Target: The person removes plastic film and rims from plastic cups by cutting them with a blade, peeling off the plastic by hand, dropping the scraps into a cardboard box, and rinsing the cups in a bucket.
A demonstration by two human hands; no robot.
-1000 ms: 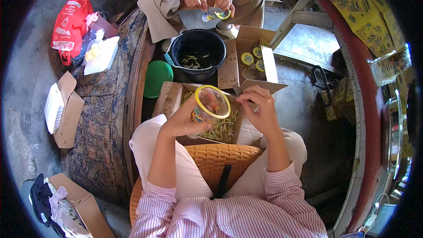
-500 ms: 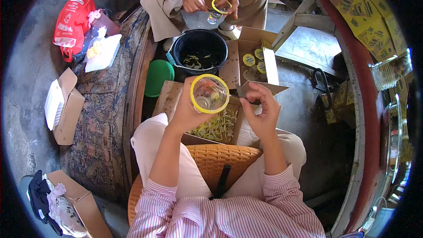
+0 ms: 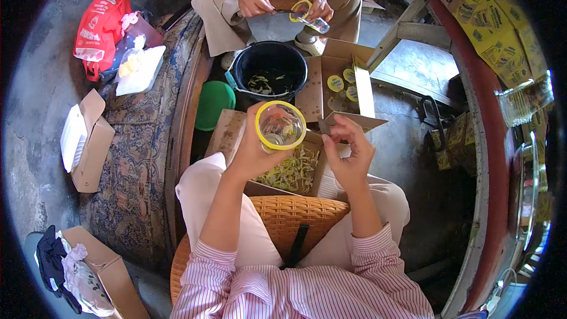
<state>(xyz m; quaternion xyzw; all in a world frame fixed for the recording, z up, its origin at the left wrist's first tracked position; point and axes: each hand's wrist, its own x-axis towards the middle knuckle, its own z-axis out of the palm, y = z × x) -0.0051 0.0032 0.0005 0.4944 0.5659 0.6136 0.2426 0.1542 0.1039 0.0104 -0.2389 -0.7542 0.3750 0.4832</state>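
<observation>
In my left hand [image 3: 251,151] is a clear plastic cup [image 3: 280,125] with a yellow rim, its open mouth turned up toward me. To its right, the fingers of my right hand [image 3: 352,152] are pinched together on a small flat grey piece that looks like a blade [image 3: 324,126]; its full shape is hard to make out. The hand and cup are apart. Beneath them, a cardboard box [image 3: 260,188] holds many yellow and whitish strips [image 3: 298,171].
Across from me, a person's hands [image 3: 317,1] hold another yellow-rimmed cup [image 3: 319,24] and a dark thin tool. Between us stand a black bucket [image 3: 236,71] with strips inside and a carton [image 3: 365,92] with yellow-lidded cups. A green lid [image 3: 214,105] lies left.
The other person's cup has tipped from upright to nearly sideways. My hands and the cup in my left hand have barely moved; the view has shifted slightly.
</observation>
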